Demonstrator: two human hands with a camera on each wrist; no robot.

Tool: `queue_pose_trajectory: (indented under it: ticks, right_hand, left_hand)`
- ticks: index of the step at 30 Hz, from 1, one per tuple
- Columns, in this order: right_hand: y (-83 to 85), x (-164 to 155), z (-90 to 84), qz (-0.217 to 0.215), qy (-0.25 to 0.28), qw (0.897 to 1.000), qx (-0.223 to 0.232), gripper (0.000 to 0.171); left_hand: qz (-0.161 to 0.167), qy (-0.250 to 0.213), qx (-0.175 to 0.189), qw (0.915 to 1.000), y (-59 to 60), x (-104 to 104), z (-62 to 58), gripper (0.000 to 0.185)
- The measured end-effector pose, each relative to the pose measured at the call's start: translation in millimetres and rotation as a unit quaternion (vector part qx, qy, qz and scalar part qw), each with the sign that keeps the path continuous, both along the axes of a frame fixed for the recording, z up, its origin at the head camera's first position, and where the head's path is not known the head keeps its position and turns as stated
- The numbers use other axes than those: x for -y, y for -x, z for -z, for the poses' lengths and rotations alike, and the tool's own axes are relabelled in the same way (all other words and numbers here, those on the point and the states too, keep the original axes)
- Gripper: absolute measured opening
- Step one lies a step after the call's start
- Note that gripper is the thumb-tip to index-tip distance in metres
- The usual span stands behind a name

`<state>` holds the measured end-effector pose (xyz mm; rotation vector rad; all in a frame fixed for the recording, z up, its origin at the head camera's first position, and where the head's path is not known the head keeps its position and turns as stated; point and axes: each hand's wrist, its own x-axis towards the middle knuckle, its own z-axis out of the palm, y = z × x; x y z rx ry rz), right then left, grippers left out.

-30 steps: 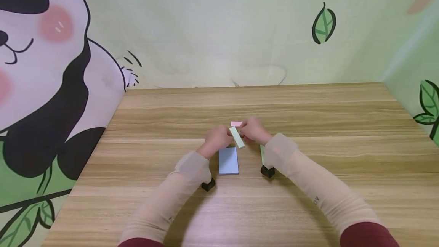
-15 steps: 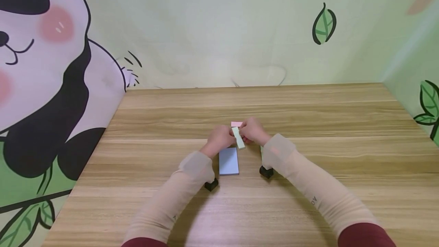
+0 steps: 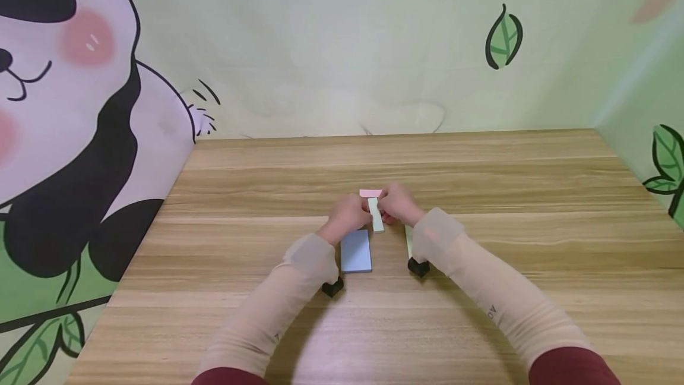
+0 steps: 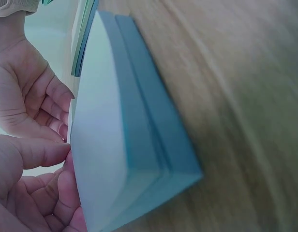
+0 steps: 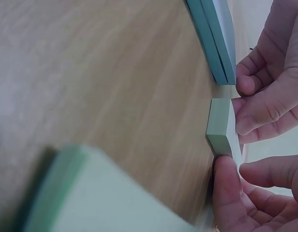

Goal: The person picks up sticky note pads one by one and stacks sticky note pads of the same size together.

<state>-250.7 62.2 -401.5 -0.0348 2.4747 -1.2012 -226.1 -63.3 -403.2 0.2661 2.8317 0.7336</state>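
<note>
Both hands meet over the middle of the wooden table [image 3: 481, 183] and pinch a narrow pale green pad of sticky notes [image 3: 376, 215] between them. My left hand [image 3: 357, 211] grips its left side and my right hand [image 3: 387, 207] its right side. In the right wrist view the pale green pad [image 5: 220, 126] stands on edge just above the wood, with my right hand [image 5: 236, 169] below it and my left hand's fingers [image 5: 265, 96] above. A blue pad [image 3: 356, 251] lies flat just in front of my left hand, and fills the left wrist view [image 4: 139, 121].
A small pink pad [image 3: 370, 193] lies just beyond the hands. A green pad [image 3: 408, 239] is partly hidden under my right wrist, and shows blurred in the right wrist view [image 5: 91, 193]. Printed panda and leaf walls enclose the table on three sides.
The pale green pad has turned from a diagonal tilt to nearly straight, pointing away from me. Both hands have drawn slightly closer together around it.
</note>
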Motion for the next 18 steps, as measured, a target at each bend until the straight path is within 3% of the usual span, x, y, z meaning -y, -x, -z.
queue_pose_trajectory:
  ticks: [8,18]
  right_hand:
    - [1.3,-3.6,0.3,-0.005,-0.004,1.000,0.005,0.016]
    - [1.0,-6.9,-1.2,0.001,0.008,1.000,0.025,0.018]
  left_hand:
    - [0.007,0.009,-0.003,0.9999,0.7,-4.2,0.3,0.012]
    - [0.022,0.022,-0.016,0.9994,1.1,-7.3,0.6,0.020]
